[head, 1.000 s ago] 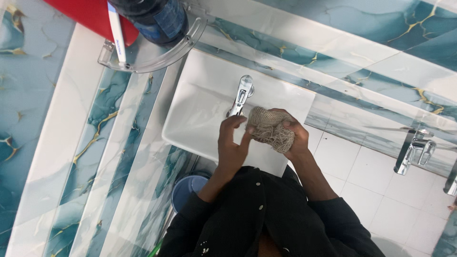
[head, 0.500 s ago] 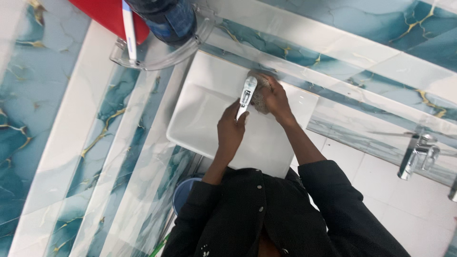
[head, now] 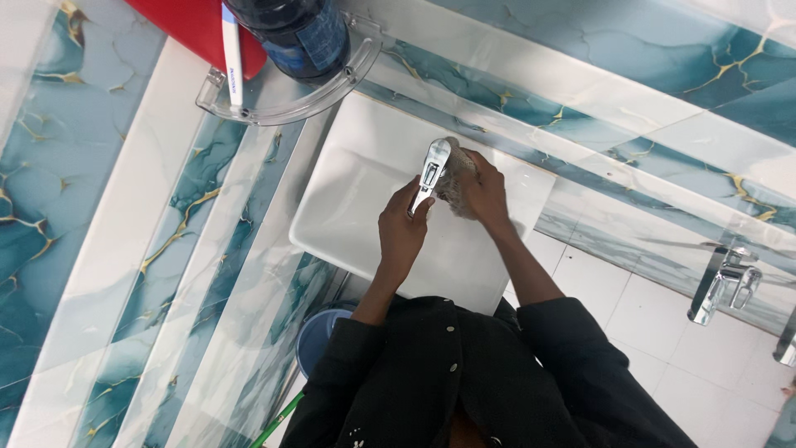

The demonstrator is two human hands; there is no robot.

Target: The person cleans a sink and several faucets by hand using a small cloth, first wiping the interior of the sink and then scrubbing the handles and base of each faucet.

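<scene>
A white rectangular sink (head: pixel 348 191) hangs on a marbled blue and white tiled wall. A chrome tap (head: pixel 431 170) stands at its back edge. My left hand (head: pixel 402 228) is under the tap's spout, fingers touching it. My right hand (head: pixel 481 195) presses a beige netted scrub cloth (head: pixel 454 178) against the right side of the tap. Black sleeves cover both arms.
A clear glass corner shelf (head: pixel 298 91) above the sink carries a dark blue bottle (head: pixel 290 29), a toothbrush (head: pixel 234 54) and a red item (head: pixel 195 25). A blue bucket (head: pixel 319 336) sits under the sink. Chrome wall taps (head: pixel 721 282) are at the right.
A second ago both hands held the cloth in front of the tap. The right hand then carried the cloth up against the tap, and the left hand moved to the spout.
</scene>
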